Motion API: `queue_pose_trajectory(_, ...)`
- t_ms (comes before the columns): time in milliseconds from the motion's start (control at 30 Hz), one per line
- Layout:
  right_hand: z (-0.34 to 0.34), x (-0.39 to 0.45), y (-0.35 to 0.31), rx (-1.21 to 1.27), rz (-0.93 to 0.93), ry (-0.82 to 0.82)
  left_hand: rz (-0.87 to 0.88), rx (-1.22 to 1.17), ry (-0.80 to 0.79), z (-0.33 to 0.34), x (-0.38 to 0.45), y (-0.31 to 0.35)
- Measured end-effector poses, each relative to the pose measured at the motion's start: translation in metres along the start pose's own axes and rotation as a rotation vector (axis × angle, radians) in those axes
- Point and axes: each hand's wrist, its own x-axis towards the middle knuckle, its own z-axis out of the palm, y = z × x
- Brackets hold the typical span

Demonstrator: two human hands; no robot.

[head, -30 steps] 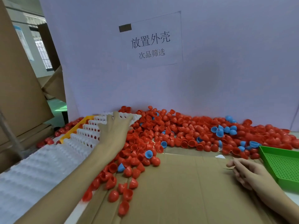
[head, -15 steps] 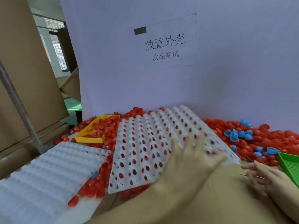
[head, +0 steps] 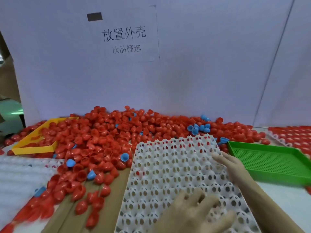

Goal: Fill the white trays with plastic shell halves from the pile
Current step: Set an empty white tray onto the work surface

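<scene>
Lying on the brown cardboard (head: 87, 214) in front of the person, a white tray (head: 176, 174) with rows of holes stretches from the bottom edge of the view up to the heap of shells. Its far end touches the pile of red shell halves (head: 117, 132), and its near end is cut off by the frame. Through its holes only cardboard and a few red spots show; no shell sits in its cups that I can make out.

The left hand (head: 195, 214) rests flat on the near part of the tray with fingers spread and fairly straight; it is blurred, so the fingertips are hard to tell apart. The right hand (head: 230, 165) lies on the tray's right edge with fingers stretched forward; whether the thumb hooks under the rim cannot be seen.

A few blue shell halves (head: 199, 128) lie scattered in the red pile, most in a small cluster near the back. A yellow tray (head: 33, 148) sits at the left, half buried in red shells. More white trays (head: 18, 179) lie at the lower left, blurred and cut off. A green mesh tray (head: 269, 158) stands just right of the white tray, its right side cropped. Far right, another tray filled with red shells (head: 291, 135) is only partly visible. A paper sign (head: 124, 39) hangs on the white backboard (head: 210, 64).
</scene>
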Motion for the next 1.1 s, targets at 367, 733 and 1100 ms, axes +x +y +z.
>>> queue_pose_trajectory(367,0.004,-0.012,0.008,-0.494,-0.248,0.075,-0.653,-0.236,-0.399,0.016,-0.034,-0.163)
queue_pose_trajectory(733,-0.013,-0.015,-0.001,-0.855,-0.125,-0.19,-0.798,-0.026,-0.225,0.032,-0.041,-0.151)
queue_pose_trajectory(1100,-0.012,0.021,-0.034,-1.176,-0.115,-0.212,-0.821,-0.328,0.236,0.02,-0.048,-0.167)
